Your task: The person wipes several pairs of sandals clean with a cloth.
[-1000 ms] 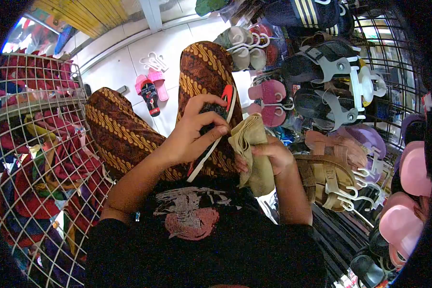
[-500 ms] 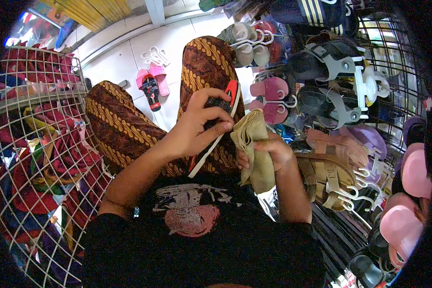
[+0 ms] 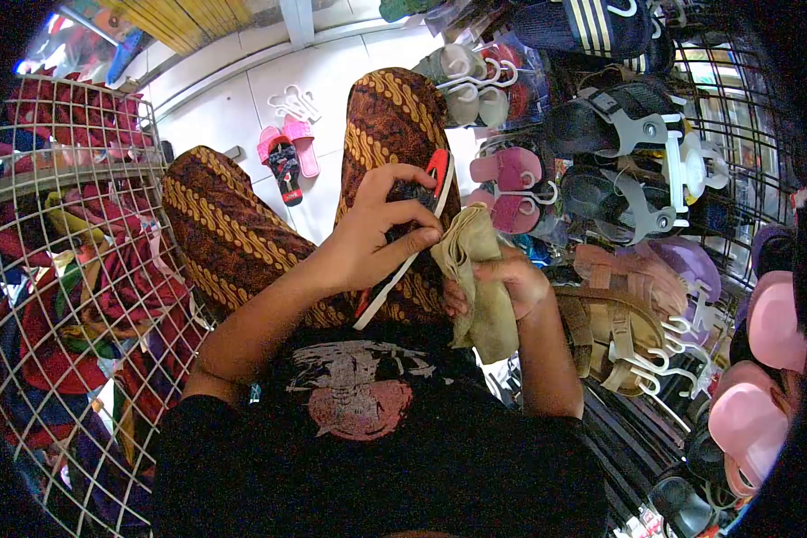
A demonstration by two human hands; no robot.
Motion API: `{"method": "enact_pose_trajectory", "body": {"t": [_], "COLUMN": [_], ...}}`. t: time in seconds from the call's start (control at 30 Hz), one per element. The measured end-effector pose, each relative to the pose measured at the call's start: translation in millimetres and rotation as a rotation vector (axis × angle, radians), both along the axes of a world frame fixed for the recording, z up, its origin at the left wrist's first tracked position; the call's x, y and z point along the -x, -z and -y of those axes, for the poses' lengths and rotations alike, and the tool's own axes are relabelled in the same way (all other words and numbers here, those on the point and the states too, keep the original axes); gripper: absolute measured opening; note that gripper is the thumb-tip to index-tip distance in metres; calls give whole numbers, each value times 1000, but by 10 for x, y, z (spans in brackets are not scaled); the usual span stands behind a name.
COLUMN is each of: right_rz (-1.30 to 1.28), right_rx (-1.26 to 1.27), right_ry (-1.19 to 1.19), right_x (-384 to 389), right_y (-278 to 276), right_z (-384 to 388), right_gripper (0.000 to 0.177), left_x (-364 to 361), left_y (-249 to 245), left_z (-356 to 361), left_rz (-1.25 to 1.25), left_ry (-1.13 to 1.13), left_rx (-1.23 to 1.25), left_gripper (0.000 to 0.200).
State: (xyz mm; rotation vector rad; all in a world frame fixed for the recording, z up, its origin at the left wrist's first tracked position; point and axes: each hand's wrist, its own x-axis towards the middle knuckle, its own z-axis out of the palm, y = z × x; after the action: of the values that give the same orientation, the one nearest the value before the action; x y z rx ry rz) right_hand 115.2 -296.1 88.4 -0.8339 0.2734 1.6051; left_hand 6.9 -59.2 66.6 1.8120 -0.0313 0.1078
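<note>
A red and black sandal (image 3: pixel 440 170) with a white sole edge is gripped by my left hand (image 3: pixel 377 224). It lies slantwise over my patterned trousers, its middle hidden behind my fingers. In my right hand (image 3: pixel 511 280) is a folded beige cloth (image 3: pixel 489 314), with the fingers wrapped round its lower half. The cloth's folded upper edge comes close to my left thumb and fingertips, beside the sandal's sole.
On the white tiled floor lies a pair of pink and black sandals (image 3: pixel 286 170) with white hangers. A wire rack (image 3: pixel 72 314) holding coloured cloth stands at the left. Hanging footwear, including pink sandals (image 3: pixel 504 170) and brown sandals (image 3: pixel 623 332), crowds the right side.
The whole view has shifted slightly. Both hands keep nearly the same pose on the sandal and the cloth.
</note>
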Motion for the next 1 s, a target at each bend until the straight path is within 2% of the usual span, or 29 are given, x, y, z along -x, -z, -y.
{"method": "enact_pose_trajectory", "body": {"t": [0.23, 0.33, 0.4, 0.43, 0.47, 0.5, 0.57, 0.63, 0.67, 0.7, 0.73, 0.77, 0.83, 0.87, 0.97, 1.0], "right_rz": [31, 181, 532, 710, 1105, 1302, 1691, 1963, 2087, 2208, 2231, 2252, 2294, 2274, 2117, 2073], "right_rx": [76, 110, 239, 302, 217, 298, 470, 392, 404, 412, 343, 280, 157, 213, 513, 525], "right_ry": [-22, -1, 94, 143, 68, 42, -5, -122, -254, -390, -549, -544, -535, -556, -197, -139], "right_x": [24, -7, -36, -37, -61, -59, 12, 181, 328, 479, 559, 598, 606, 532, 239, 213], "right_y": [-77, -202, -291, -338, -366, -339, -268, 71, 47, -2, -68, -55, 20, -5, 345, 346], "right_z": [-38, -43, -145, -221, -382, -539, -812, -883, -957, -997, -1014, -981, -926, -927, -927, -922], "right_gripper": [47, 48, 49, 50, 54, 57, 61, 63, 67, 72, 71, 69, 65, 58, 54, 53], "left_x": [12, 2, 10, 19, 24, 17, -10, -22, -4, 17, 36, 43, 33, 36, 15, 14], "left_y": [-4, 71, 168, 249, 346, 395, 383, 385, 469, 694, 979, 1118, 882, 868, 889, 859], "left_z": [-14, -13, -42, -38, -22, -25, -46, -54, -99, -157, -217, -254, -204, -222, -280, -287], "left_rz": [56, 60, 76, 48, 23, -1, -54, -107, -194, -128, -63, 0, 117, 117, -89, -101], "left_ry": [-32, -60, -72, -120, -168, -214, -306, -407, -407, -406, -404, -401, -522, -503, -425, -420], "left_rx": [-16, 12, 46, 172, 300, 427, 490, 562, 594, 528, 460, 392, 309, 287, 342, 305], "left_gripper": [15, 15, 16, 19, 22, 25, 26, 29, 27, 25, 25, 24, 22, 23, 26, 27]}}
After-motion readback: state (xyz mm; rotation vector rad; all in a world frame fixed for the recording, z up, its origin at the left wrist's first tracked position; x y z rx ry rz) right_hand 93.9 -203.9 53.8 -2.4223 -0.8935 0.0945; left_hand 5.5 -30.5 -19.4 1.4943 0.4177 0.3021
